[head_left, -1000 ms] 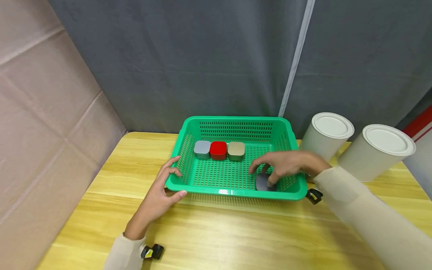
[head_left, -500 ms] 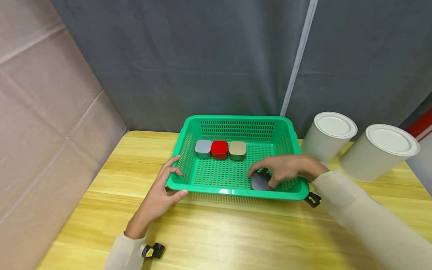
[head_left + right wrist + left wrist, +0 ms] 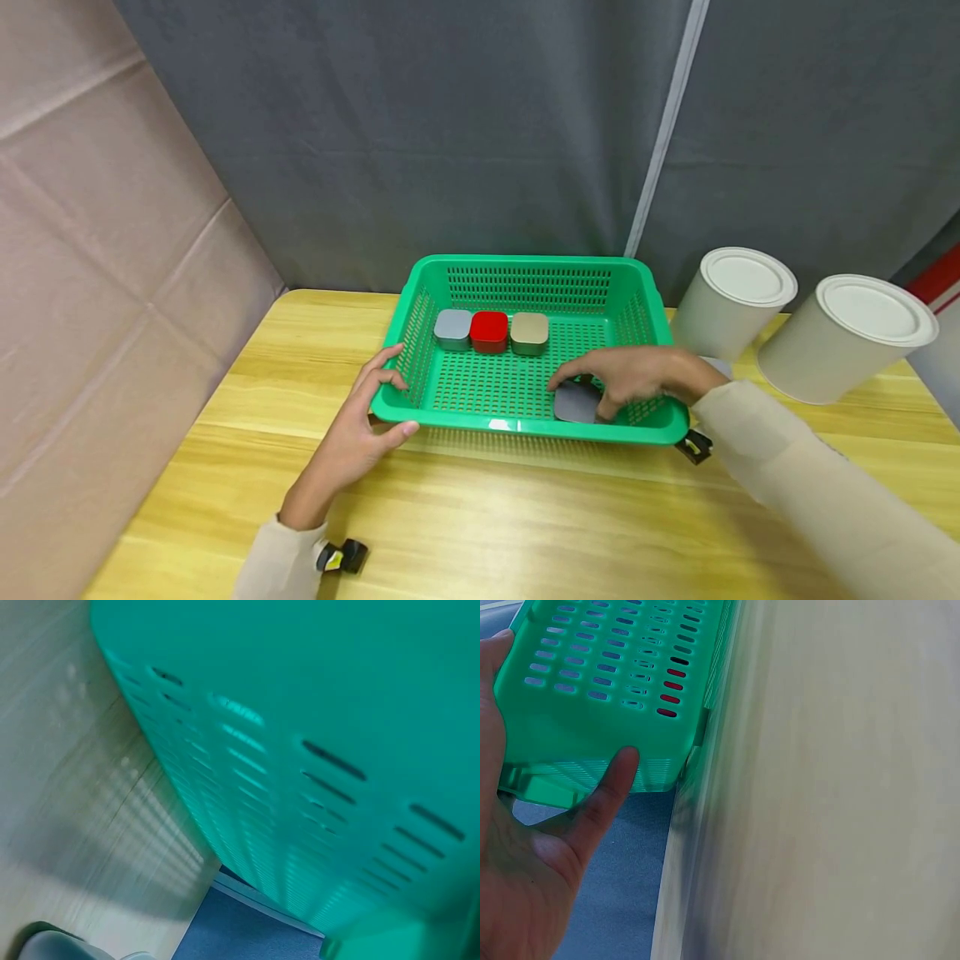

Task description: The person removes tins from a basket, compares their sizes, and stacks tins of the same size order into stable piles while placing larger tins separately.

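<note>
The right hand [image 3: 626,375] grips a dark gray square box [image 3: 576,402] between its thumb and bent fingers, near the front right corner of a green basket [image 3: 525,261]. The left hand [image 3: 360,425] curls over the basket's front left corner, and a firm hold there should steady it while the box stays level. Farther back sit a light gray box [image 3: 453,323], a red box [image 3: 489,327] and a beige box [image 3: 529,328].
</note>
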A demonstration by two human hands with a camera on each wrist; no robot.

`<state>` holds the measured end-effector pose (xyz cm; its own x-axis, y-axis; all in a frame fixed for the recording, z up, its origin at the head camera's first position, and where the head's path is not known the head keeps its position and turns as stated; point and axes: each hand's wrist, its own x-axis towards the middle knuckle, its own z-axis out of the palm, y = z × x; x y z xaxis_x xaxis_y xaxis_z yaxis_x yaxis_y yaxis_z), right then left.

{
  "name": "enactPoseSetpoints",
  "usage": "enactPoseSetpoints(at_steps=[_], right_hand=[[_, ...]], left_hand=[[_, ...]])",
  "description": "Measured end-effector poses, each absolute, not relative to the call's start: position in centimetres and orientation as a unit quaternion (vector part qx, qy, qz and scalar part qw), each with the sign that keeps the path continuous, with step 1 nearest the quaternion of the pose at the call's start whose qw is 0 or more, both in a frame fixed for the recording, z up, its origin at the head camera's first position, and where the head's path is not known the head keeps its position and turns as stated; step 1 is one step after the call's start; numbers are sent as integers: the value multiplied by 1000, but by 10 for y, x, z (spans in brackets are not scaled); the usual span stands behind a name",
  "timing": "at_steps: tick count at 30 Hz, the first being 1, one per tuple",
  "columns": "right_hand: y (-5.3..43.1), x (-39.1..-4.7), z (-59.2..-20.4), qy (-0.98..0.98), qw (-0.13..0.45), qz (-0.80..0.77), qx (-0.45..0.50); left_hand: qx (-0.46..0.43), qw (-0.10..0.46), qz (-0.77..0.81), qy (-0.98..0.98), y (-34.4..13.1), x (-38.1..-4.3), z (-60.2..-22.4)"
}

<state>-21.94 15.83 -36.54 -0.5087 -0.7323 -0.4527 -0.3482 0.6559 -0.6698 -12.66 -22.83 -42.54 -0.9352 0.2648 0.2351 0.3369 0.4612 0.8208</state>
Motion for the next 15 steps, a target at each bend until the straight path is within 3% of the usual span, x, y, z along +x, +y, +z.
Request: enactPoseSetpoints(at_steps=[15], right_hand=[[157,-219,-371,838,331,-266,-343]], left_hand=[[-175,39,-481,-858,-228,-127,-425]])
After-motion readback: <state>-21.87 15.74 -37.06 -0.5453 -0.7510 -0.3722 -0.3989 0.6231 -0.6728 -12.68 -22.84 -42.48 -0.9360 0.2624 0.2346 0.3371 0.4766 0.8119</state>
